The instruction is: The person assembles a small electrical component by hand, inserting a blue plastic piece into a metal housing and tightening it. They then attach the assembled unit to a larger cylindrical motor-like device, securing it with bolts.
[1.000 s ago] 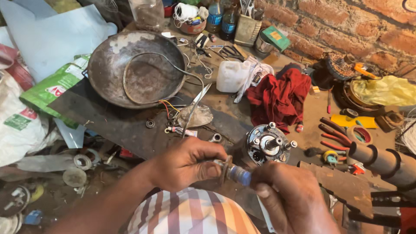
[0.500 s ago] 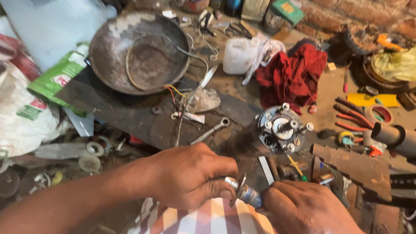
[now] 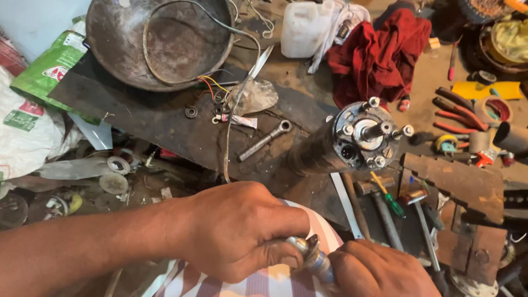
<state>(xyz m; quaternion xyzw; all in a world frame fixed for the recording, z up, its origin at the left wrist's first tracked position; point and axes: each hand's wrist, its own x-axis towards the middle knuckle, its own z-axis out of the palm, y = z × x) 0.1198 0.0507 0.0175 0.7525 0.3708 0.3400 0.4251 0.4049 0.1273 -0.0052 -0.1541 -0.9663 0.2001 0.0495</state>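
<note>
Low over the lap, both hands clenched one small metal shaft (image 3: 313, 258), left hand (image 3: 242, 231) at one end, right hand (image 3: 379, 272) at the other; twisting it wanted firm, steady grips.

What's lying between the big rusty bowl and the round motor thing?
In the head view, a small wrench lies on the dark plate between the bowl and motor.
</note>
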